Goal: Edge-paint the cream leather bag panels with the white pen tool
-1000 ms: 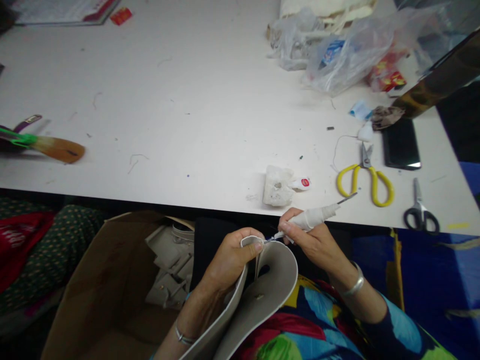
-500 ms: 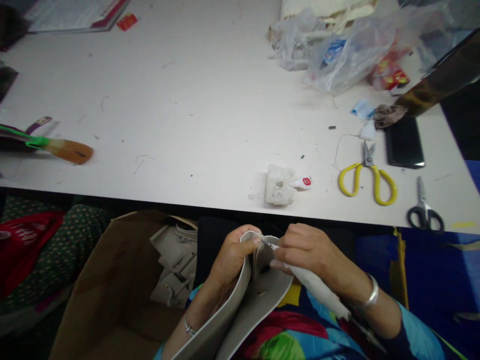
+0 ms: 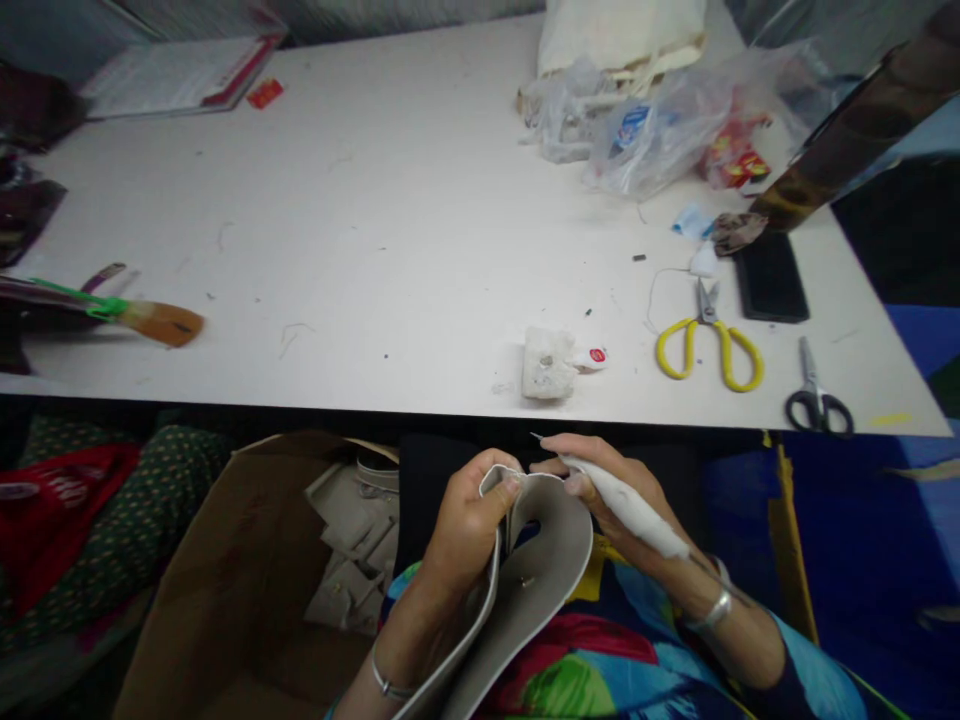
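My left hand (image 3: 469, 510) is closed on the top edge of a bent light-grey sheet (image 3: 536, 590), thumb on the near face. The sheet looks like leather, possibly a bag panel; it curves into a loop, with a small metal stud and a dark hole on its inner face. Closed around a slim white-handled tool (image 3: 626, 505), my right hand (image 3: 611, 480) is just right of the sheet's edge. A thin pointed tip shows past its index finger, apart from the sheet. What kind of tool it is, I cannot make out.
On the white table (image 3: 337, 250) are a whitish block (image 3: 547, 365), yellow-handled scissors (image 3: 726, 350), black-handled scissors (image 3: 817, 405), a phone (image 3: 772, 280) and plastic bags (image 3: 652, 150). A cardboard box (image 3: 217, 580) with grey pieces (image 3: 352, 560) stands at left. Another person's clothing (image 3: 75, 510) is beyond.
The tool's tip has left the sheet's edge and now points up and away. My right hand has turned and opened slightly around the handle. The camera view has shifted.
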{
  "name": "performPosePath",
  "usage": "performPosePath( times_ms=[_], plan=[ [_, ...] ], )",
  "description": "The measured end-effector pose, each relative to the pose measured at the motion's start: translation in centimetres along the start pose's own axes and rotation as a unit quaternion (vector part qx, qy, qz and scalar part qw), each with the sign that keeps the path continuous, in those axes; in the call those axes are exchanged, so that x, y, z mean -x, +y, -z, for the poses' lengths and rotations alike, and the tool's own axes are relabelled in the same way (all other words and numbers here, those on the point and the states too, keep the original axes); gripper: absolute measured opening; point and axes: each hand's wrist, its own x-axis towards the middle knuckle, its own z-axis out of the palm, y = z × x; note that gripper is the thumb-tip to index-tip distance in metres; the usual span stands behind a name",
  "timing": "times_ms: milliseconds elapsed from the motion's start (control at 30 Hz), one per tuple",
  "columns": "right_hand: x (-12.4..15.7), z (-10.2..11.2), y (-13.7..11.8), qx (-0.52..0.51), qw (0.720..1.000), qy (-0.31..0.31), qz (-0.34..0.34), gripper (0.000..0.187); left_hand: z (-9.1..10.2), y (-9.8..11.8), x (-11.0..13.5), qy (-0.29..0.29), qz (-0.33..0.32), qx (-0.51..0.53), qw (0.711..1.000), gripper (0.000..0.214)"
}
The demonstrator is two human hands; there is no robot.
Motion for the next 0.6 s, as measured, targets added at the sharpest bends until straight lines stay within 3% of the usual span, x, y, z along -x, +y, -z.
performPosePath(
  times_ms=[133,333,500,600],
  plan=[
    [0.8,-1.3,-1.0,0.041,0.999,0.024,-0.013,0.023,-0.5,0.3,0.8,0.015,-0.056,-0.086,0.995,0.018],
    [2.6,-2.3,-1.8,0.046,0.994,0.088,-0.043,0.018,-1.1,0.6,1.7,0.018,-0.068,-0.106,0.992,0.015],
    [3.5,-2.5,-2.1,0.027,0.995,0.086,-0.037,0.017,-1.0,0.6,2.2,-0.003,-0.092,-0.062,0.994,0.053],
    [3.5,-2.2,-2.1,-0.003,0.997,0.073,-0.037,0.019,-0.8,0.7,2.6,-0.022,-0.092,-0.056,0.994,0.059]
  ],
)
